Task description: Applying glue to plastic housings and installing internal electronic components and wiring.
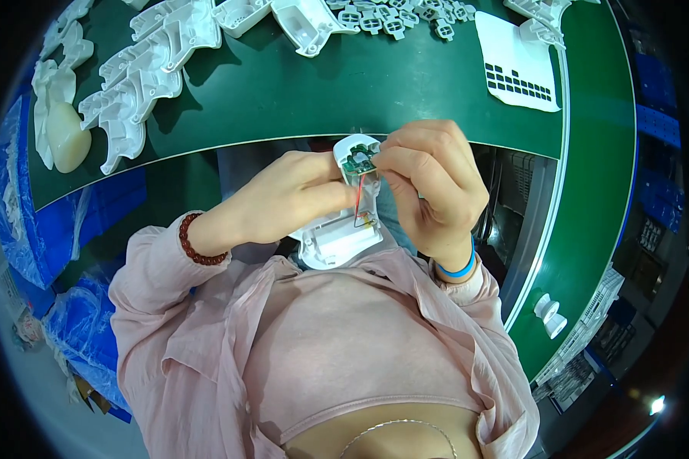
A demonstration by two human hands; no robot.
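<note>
the white housing (341, 246) is just off the middle of the surface's (283, 92) near edge, in front of the person's body. the left hand (287, 193) is closed on its left side; the right hand's (436, 180) fingertips are bunched at the right edge of the green circuit board (352, 166) (whether they pinch board or rim, i cannot tell). the shell should be light, stiff and a bit slick, best held by its side walls; the board and red wire (359, 191) look fragile, so hold the board by its edges and spare the wire. the open shell contains the board and wiring. toward the surface's left edge, open white shells (134, 96) seem bare inside.
</note>
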